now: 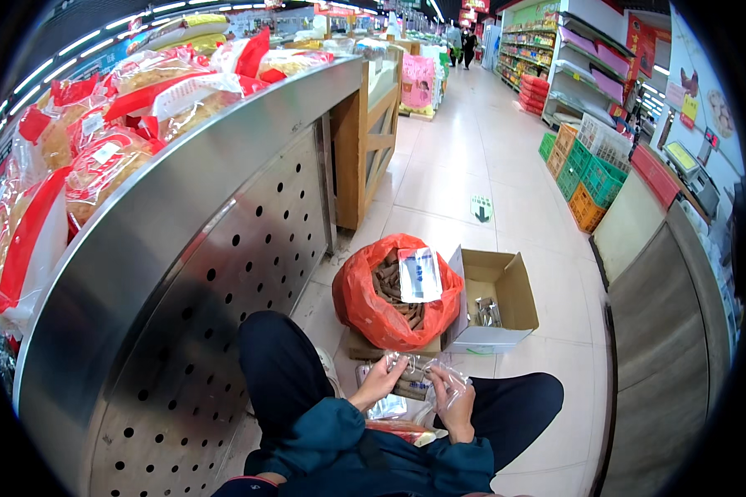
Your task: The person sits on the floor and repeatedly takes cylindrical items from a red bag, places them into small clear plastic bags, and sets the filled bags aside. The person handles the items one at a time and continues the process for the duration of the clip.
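Note:
Between my two hands is a clear plastic packet with brown rolled sticks, like cinnamon bark, inside. My left hand grips its left end, and my right hand holds the crinkled film at its right end. Just beyond stands a red plastic bag, its rim rolled open, full of loose brown bark sticks. A white printed pouch lies on top of them. To the right, an open cardboard box holds a few filled packets. Silvery printed pouches lie below my hands.
A perforated metal display counter, heaped with red and clear bags, runs along the left. At right are a wood-fronted counter and stacked plastic crates. Two people are far down the tiled aisle.

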`<act>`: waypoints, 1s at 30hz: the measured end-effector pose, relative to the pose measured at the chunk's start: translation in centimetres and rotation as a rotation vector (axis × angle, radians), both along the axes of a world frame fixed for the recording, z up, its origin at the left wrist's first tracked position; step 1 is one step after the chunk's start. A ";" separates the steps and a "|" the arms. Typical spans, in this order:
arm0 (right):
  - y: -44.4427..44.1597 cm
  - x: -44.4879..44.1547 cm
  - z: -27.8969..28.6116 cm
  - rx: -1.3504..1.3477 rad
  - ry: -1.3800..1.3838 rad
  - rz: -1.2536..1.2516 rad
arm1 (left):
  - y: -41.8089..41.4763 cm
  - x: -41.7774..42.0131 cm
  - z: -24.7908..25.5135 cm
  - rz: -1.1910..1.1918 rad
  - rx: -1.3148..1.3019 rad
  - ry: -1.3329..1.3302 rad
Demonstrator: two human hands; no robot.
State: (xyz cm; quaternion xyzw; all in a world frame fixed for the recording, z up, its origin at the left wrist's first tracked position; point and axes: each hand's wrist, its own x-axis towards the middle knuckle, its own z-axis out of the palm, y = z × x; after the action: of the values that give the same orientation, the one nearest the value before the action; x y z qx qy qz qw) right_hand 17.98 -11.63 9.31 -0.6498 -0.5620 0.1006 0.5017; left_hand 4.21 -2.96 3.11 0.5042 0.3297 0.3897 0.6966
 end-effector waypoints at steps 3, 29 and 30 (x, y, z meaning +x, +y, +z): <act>0.0 0.1 0.2 -0.205 0.295 -0.013 | 0.5 0.4 1.1 0.019 0.069 0.023; 17.7 2.4 -3.2 -0.472 0.523 0.324 | 4.7 -1.5 1.9 0.020 -0.867 -0.571; 18.5 1.5 -5.4 -0.445 0.350 0.442 | 4.7 -1.9 2.0 0.016 -0.834 -0.583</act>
State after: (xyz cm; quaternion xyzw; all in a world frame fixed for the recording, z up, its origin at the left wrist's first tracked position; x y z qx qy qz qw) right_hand 19.45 6.84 3.89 -0.5790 -0.5587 0.4364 0.4026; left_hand 2.29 1.72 5.09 0.0512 0.2531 0.3548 0.8986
